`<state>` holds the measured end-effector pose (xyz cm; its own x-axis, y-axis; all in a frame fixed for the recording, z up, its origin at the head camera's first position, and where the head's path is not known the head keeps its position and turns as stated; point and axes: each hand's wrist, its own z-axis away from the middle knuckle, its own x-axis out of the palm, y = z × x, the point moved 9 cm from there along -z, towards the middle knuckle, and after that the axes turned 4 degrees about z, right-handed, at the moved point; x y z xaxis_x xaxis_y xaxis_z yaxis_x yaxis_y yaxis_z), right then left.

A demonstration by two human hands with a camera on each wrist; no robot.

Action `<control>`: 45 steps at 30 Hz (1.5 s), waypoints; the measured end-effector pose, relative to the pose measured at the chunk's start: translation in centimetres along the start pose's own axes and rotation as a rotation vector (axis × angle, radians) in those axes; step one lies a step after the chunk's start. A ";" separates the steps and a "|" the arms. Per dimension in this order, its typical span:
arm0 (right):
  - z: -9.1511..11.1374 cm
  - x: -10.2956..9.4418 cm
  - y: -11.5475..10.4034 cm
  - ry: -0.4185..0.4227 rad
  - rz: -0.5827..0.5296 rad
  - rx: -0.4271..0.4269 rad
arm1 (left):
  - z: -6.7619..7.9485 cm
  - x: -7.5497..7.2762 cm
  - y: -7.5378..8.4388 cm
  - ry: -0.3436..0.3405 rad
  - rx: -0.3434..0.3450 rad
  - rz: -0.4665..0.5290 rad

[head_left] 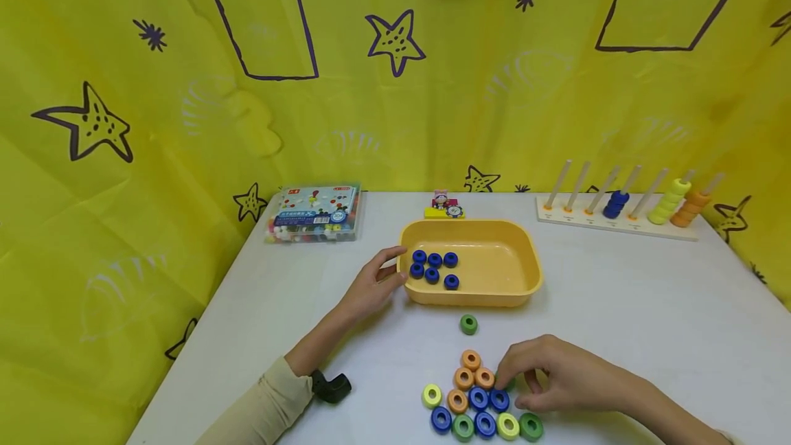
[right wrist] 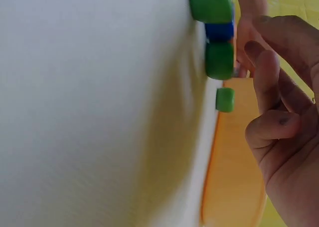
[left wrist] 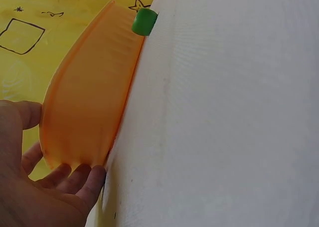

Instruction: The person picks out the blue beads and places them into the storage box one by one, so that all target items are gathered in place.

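In the head view my left hand [head_left: 373, 283] rests its fingers on the left end of a yellow-orange tray [head_left: 488, 299]. Its fingertips [left wrist: 92, 174] press the outer wall in the left wrist view, one digit at the rim. Several dark blue beads [head_left: 434, 261] lie inside. At the front, my right hand [head_left: 562, 376] hovers over the right side of a triangle of ring beads, index fingertip beside a partly hidden green bead [right wrist: 220, 60]. Its fingers are loosely bent, apart from the beads in the right wrist view. Orange beads [head_left: 464, 378] and blue beads [head_left: 478, 399] form the triangle.
A lone green bead [head_left: 468, 324] sits before the tray, and a light yellow bead [head_left: 432, 396] left of the triangle. Behind stand a clear box [head_left: 315, 213], a small toy figure [head_left: 443, 204] and a wooden peg rack [head_left: 618, 222]. A black band [head_left: 331, 387] is at the left wrist.
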<state>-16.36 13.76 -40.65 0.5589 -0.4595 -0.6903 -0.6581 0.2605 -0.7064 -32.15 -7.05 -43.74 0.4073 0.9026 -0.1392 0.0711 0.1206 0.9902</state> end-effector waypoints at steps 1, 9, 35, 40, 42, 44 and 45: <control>0.0 0.2 0.0 0.000 0.014 -0.001 | 0.0 -0.1 -0.2 0.006 -0.002 -0.003; -0.4 0.8 0.1 -0.001 0.107 0.012 | 0.0 -0.1 -0.4 0.016 0.016 -0.009; -0.8 -0.3 -1.0 0.020 0.065 -0.055 | 1.2 0.5 2.3 0.000 -0.014 0.003; -1.6 -3.1 -1.2 0.063 0.060 -0.007 | 0.6 0.2 1.1 0.006 -0.012 0.009; -2.2 -4.7 -1.1 0.101 0.102 -0.002 | 0.2 0.0 0.2 0.013 -0.007 0.004; -2.9 -6.3 -0.6 0.135 0.132 0.002 | -0.2 -0.2 -0.7 0.027 -0.004 -0.004; -3.3 -7.2 -0.2 0.152 0.143 0.010 | -0.1 -0.3 -0.7 0.035 0.002 -0.012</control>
<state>-21.91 14.16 -35.04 0.3777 -0.5396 -0.7524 -0.7197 0.3403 -0.6052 -32.42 -7.31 -44.37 0.3745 0.9150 -0.1500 0.0771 0.1305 0.9884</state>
